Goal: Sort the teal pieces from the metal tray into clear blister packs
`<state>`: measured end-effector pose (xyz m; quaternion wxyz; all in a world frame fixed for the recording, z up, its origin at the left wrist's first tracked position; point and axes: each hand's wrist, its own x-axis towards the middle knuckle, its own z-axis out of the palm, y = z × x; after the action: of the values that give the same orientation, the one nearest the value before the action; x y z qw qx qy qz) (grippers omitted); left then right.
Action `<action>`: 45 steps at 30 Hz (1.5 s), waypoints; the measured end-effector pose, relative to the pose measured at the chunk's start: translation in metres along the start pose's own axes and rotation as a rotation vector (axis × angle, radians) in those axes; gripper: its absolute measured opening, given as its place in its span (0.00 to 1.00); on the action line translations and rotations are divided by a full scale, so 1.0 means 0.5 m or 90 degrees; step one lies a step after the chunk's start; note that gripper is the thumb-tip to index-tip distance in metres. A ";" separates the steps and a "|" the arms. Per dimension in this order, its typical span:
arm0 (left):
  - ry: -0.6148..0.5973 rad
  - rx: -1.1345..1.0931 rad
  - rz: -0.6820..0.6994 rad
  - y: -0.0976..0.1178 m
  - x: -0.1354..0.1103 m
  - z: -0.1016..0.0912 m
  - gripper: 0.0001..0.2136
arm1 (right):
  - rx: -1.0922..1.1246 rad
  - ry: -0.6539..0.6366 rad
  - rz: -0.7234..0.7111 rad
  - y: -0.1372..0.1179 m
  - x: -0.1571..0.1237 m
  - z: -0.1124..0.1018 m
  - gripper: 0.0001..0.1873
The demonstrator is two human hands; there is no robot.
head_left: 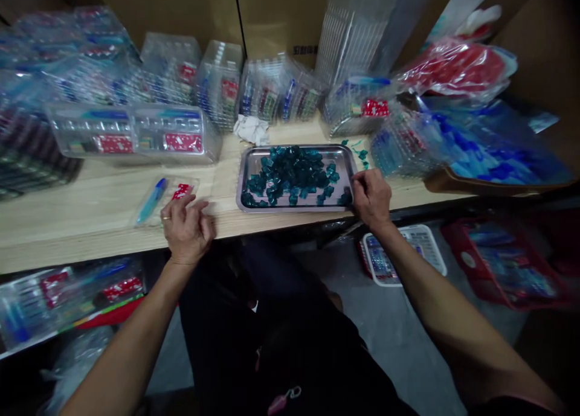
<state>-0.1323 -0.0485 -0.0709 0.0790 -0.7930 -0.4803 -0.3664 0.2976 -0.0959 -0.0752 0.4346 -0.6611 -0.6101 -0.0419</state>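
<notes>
A shallow metal tray (296, 209) stands at the table's front edge, with a heap of teal, glassy-looking small pieces (294, 169) in it. My right hand (374, 200) is closed at the tray's right rim, its fingers pressed together on the edge. My left hand (186, 227) hovers or rests at the table edge left of the tray, fingers apart and slightly bent. Just beyond its fingertips lies a clear plastic pack with a blue pen (153, 200) and a red, white-dotted piece (182, 191). Whether the fingers touch that pack I cannot tell.
Stacked clear plastic packs (167, 132) line the back of the wooden table (104, 208). A crumpled white tissue (251, 129) lies behind the tray. At right is a box of blue items (493, 144). Below stand a white basket (435, 253) and a red basket (471, 277).
</notes>
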 end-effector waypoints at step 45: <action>-0.356 -0.212 0.186 0.137 -0.152 0.065 0.11 | -0.135 0.046 0.030 -0.010 0.009 0.014 0.13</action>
<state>-0.0806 -0.1227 -0.1286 -0.1345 -0.9249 -0.2987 -0.1931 0.2910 -0.0885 -0.0741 0.3849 -0.7156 -0.5705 -0.1198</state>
